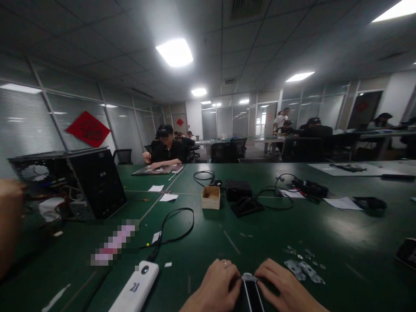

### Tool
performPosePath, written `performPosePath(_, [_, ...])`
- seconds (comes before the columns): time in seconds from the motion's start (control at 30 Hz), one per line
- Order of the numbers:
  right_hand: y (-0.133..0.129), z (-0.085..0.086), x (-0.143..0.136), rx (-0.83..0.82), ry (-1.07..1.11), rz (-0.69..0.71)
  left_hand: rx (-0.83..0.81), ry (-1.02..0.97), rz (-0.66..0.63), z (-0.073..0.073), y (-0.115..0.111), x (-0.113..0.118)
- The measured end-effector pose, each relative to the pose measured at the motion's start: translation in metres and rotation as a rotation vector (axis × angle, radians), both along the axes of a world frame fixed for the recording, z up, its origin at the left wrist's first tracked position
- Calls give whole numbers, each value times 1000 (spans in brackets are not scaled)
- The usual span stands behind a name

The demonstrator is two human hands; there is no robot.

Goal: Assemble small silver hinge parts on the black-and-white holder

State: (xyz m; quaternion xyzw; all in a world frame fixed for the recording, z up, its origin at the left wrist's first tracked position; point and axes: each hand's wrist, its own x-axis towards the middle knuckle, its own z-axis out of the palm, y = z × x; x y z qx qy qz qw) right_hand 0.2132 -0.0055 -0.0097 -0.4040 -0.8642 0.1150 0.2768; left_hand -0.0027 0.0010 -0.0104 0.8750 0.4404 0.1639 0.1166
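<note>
At the bottom middle, a narrow dark bar with silver edges (252, 297) points away from me, with a small metal piece (248, 276) at its far end. My left hand (218, 284) has its fingers bent against the left side of that end. On the other side my right hand (278, 286) grips it with curled fingers; the fingertips are partly hidden. Right of my right hand lie flat metal brackets (304, 271) and several small washers or rings (299, 256). The near end of the bar runs out of the picture.
A white device marked 28 (136, 288) with a cable lies left. Ahead are a small open box (211, 198), a black case (238, 190) and cables. An open computer case (94, 184) stands left, near another person's blurred arm (9, 221). A person in black (167, 149) sits opposite.
</note>
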Motion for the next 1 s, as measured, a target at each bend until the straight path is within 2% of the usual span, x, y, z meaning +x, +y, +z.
performPosePath(0.27, [0,1,-2,-9,-13,17,-11,-29,15,-1,0,0])
performPosePath(0.4, [3,-6,2,74,-52,-10,-11,-44,5,-3,2,0])
performPosePath(0.63, [8,-16,4,66,-17,56,32,-52,-15,-12,8,-1])
performPosePath(1.0, [15,-33,6,206,-4,26,61,-69,-25,-18,11,-2])
